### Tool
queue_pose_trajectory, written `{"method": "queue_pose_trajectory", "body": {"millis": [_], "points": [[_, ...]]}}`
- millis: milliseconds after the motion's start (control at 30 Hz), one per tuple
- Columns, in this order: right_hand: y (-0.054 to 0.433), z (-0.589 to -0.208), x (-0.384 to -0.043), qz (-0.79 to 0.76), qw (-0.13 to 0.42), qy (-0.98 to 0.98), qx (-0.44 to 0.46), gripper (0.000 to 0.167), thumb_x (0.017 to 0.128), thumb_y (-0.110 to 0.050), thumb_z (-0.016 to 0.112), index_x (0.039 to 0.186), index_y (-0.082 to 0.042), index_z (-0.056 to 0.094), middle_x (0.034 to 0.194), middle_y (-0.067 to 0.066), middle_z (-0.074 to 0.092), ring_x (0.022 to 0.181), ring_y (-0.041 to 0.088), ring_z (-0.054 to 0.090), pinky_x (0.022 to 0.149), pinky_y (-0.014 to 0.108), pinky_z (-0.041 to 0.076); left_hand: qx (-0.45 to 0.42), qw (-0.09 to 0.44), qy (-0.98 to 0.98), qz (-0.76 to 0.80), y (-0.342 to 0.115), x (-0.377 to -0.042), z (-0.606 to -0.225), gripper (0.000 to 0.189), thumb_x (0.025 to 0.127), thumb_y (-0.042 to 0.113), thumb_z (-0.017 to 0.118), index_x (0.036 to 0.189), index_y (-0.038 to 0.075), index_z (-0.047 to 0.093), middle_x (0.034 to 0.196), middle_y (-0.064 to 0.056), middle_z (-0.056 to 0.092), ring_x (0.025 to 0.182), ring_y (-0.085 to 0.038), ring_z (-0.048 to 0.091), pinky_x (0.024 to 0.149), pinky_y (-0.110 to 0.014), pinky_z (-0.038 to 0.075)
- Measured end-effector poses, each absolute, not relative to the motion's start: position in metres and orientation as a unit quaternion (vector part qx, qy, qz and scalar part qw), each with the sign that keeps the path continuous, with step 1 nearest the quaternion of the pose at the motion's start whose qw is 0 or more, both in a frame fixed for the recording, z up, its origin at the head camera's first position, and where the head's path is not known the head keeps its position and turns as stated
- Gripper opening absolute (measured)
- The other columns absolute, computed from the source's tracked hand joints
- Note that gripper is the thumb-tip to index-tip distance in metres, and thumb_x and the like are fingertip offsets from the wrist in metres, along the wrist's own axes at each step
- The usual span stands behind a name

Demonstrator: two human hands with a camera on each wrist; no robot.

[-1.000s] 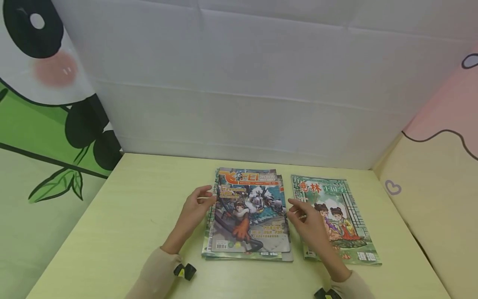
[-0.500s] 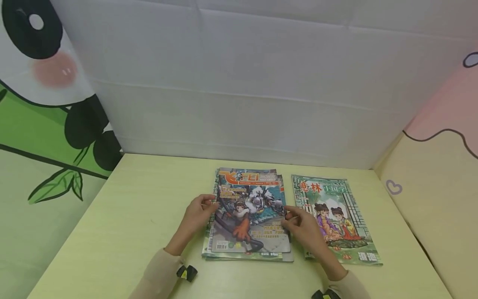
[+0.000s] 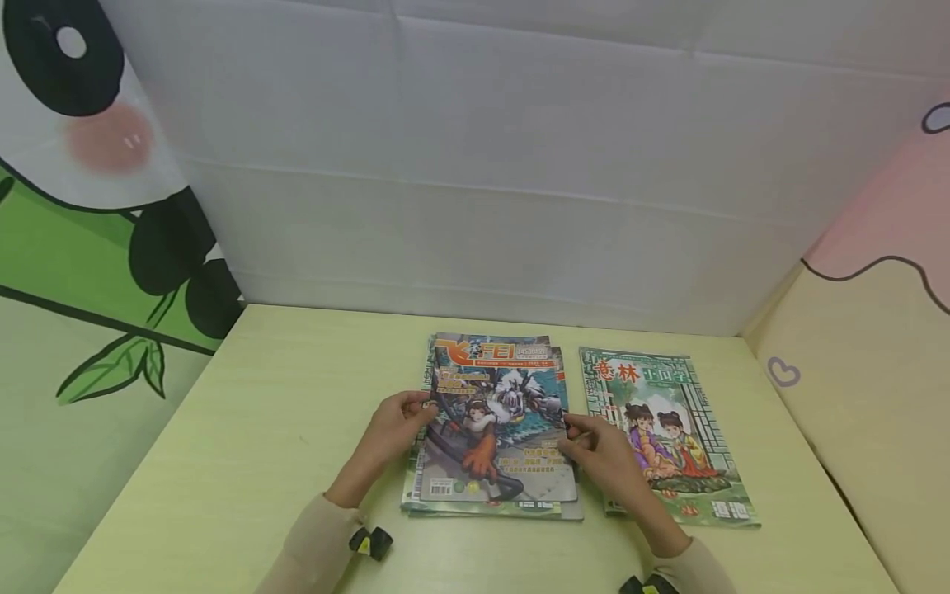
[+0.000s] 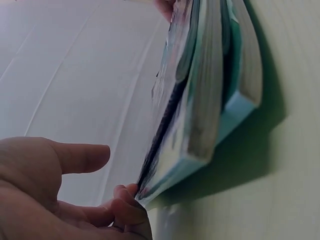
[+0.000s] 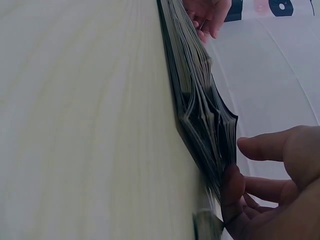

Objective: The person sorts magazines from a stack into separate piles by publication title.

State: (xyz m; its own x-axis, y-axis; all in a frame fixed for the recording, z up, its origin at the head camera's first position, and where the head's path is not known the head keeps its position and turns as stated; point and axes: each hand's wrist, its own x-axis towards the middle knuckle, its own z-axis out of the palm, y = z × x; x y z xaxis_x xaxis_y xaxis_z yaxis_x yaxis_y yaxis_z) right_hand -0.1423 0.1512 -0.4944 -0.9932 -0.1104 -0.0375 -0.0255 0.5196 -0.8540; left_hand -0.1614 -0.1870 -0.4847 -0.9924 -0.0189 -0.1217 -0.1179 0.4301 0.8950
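A comic-style magazine [image 3: 493, 437] with an orange title lies on top of a stack of magazines. My left hand [image 3: 397, 425] is at the stack's left edge. In the left wrist view its bent fingertips [image 4: 131, 207] touch the edge of the top magazine, while the thumb stands apart from the cover. At the right edge, my right hand [image 3: 604, 454] pinches the top magazine's side; in the right wrist view the finger [image 5: 232, 187] is against the page edges and the thumb is by the cover. Green magazine edges [image 3: 482, 509] show beneath.
Right of the stack lies another green magazine [image 3: 683, 445] with two cartoon children on its cover, partly behind my right hand. All rest on a pale yellow table [image 3: 245, 462]. A white cloth wall [image 3: 475, 206] stands behind, with printed panels at both sides.
Both hands have come in and slightly down to the stack's side edges; the right hand has moved left onto the top magazine's edge. The magazines have not visibly moved.
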Motion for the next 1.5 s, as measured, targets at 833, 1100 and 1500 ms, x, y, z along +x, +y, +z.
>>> {"method": "queue_pose_trajectory", "body": {"millis": [833,1100,1500], "points": [[0.151,-0.491,-0.141,-0.567,0.084,0.819,-0.003,0.046,0.105,-0.005,0.074,0.146,0.012,0.063,0.101,0.013,0.072,0.063,0.018,0.065,0.058,0.028,0.058,-0.059,0.057,0.788,0.610,-0.184,-0.156,-0.473,0.039,0.104,0.002,0.071,0.140,-0.011,0.067,0.118,-0.019,0.071,0.105,-0.025,0.074,0.085,-0.032,0.063],[0.149,-0.489,-0.140,-0.569,0.081,0.818,-0.004,0.042,0.106,-0.004,0.073,0.145,0.008,0.063,0.105,0.015,0.074,0.062,0.020,0.065,0.057,0.030,0.058,-0.036,0.046,0.816,0.575,-0.185,-0.155,-0.475,0.046,0.097,-0.004,0.074,0.143,-0.010,0.067,0.121,-0.022,0.072,0.108,-0.033,0.076,0.080,-0.032,0.062],[0.151,-0.487,-0.140,-0.584,0.094,0.806,-0.014,0.042,0.108,-0.004,0.070,0.147,0.004,0.060,0.108,0.016,0.076,0.064,0.021,0.066,0.059,0.033,0.060,-0.006,0.039,0.816,0.576,-0.186,-0.153,-0.475,0.049,0.097,-0.006,0.075,0.145,-0.005,0.066,0.126,-0.030,0.076,0.112,-0.046,0.078,0.093,-0.053,0.067]]}}
